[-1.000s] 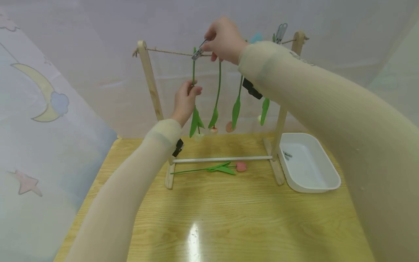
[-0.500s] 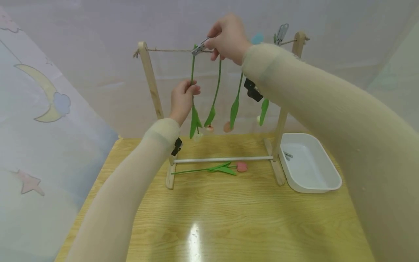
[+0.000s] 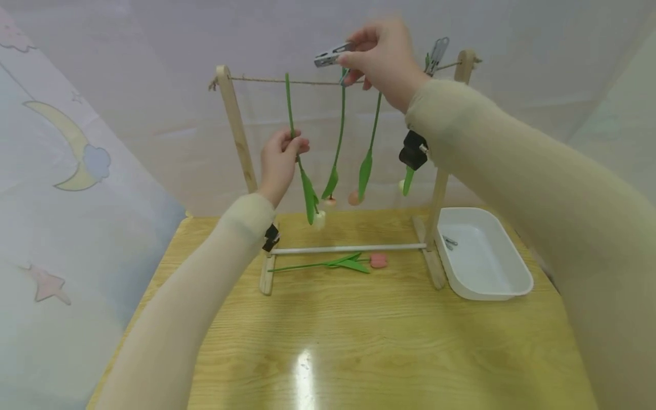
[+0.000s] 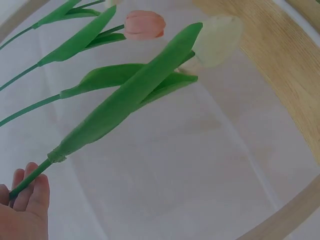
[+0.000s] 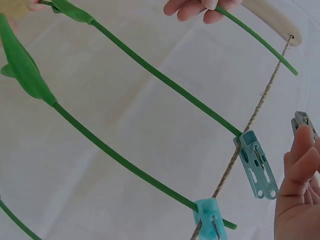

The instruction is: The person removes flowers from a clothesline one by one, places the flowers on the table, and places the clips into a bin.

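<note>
My left hand [image 3: 279,162] pinches the green stem of a white tulip [image 4: 217,42], which hangs flower down. The stem's top end reaches the twine [image 3: 256,80] of a wooden rack, and no clip holds it there. Above the line, my right hand [image 3: 386,60] grips a grey clothespin [image 3: 330,55] by its tail end, apart from stem and twine. In the right wrist view, a blue-grey clothespin [image 5: 255,165] and a turquoise clothespin [image 5: 211,220] fasten two neighbouring stems to the twine. A peach tulip [image 3: 356,197] hangs to the right.
A pink tulip [image 3: 378,261] lies on the wooden table [image 3: 348,330] beside the rack's white lower bar [image 3: 348,249]. Loose clothespins [image 3: 450,243] lie in the white tray [image 3: 512,279] at right. Another grey clothespin [image 3: 437,55] stands on the twine near the right post [image 3: 439,199].
The right hand has lifted the grey clothespin off the stem and twine, up and right. The white tulip's stem top has tilted left and its flower has swung right; the left hand has lowered slightly.
</note>
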Tool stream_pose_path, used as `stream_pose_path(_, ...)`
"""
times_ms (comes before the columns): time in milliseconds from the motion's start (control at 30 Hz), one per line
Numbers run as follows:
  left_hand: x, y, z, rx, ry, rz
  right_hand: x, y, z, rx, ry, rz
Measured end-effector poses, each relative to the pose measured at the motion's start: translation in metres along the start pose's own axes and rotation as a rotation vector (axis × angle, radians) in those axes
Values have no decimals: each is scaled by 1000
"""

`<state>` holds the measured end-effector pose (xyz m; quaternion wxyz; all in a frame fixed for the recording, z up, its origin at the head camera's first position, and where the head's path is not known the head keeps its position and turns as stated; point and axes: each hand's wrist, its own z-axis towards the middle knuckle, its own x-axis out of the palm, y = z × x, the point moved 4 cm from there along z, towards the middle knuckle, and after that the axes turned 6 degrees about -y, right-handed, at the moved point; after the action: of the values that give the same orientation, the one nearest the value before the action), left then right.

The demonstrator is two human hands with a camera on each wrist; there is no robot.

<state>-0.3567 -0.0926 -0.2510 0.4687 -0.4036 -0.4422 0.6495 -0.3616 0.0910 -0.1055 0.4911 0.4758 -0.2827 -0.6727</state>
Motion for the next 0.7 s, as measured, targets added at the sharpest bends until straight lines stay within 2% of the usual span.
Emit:
stream_pose_path(267,-10,4,-2,-8,-24,-39,-7,-11,-17,44,-6,36)
stream_pose_path(400,-14,6,-6,-36,-30,-48,-11,-19,-26,61,-19,54)
stream_pose_path(533,-19,10,-9,-59,-41,-87,-16,-27,-35,87,-31,89)
stream_pose_path(700,-24,17,-13,-55,-58,-138,-22,-35,-45,97,-45,115)
